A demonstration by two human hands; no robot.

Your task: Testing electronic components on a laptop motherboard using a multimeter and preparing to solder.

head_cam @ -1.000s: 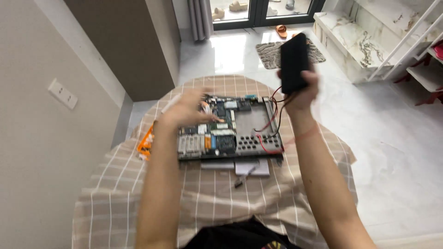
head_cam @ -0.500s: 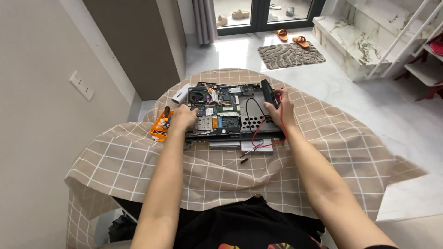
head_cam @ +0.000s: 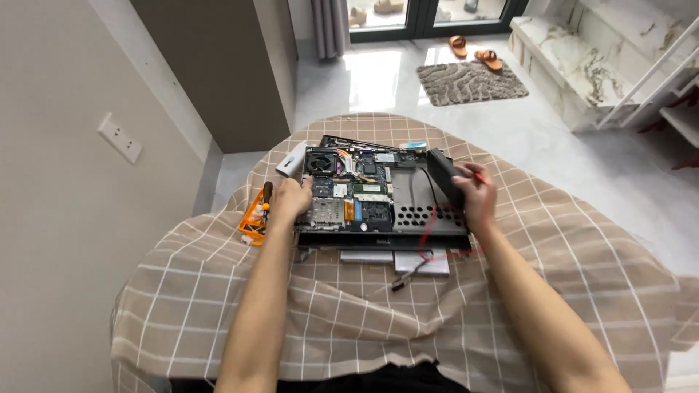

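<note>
An opened laptop base (head_cam: pixel 378 200) with its circuit board and fan exposed lies on a round table under a beige checked cloth (head_cam: pixel 364 313). My left hand (head_cam: pixel 291 200) rests on the base's left edge, fingers curled against it. My right hand (head_cam: pixel 475 193) grips a black rectangular part (head_cam: pixel 444 175), tilted, at the base's right side. Thin red wires (head_cam: pixel 437 225) trail from there down over the front edge.
An orange screwdriver set (head_cam: pixel 255 215) lies left of the laptop, a white flat piece (head_cam: pixel 291 160) at its back left. Small flat parts (head_cam: pixel 419 262) lie in front. A wall with a socket (head_cam: pixel 120 138) stands left; a mat (head_cam: pixel 470 81) and sandals lie beyond.
My right hand has lowered the black part from high above the table down to the laptop's right side. My left hand has slid from the board's top to its left edge.
</note>
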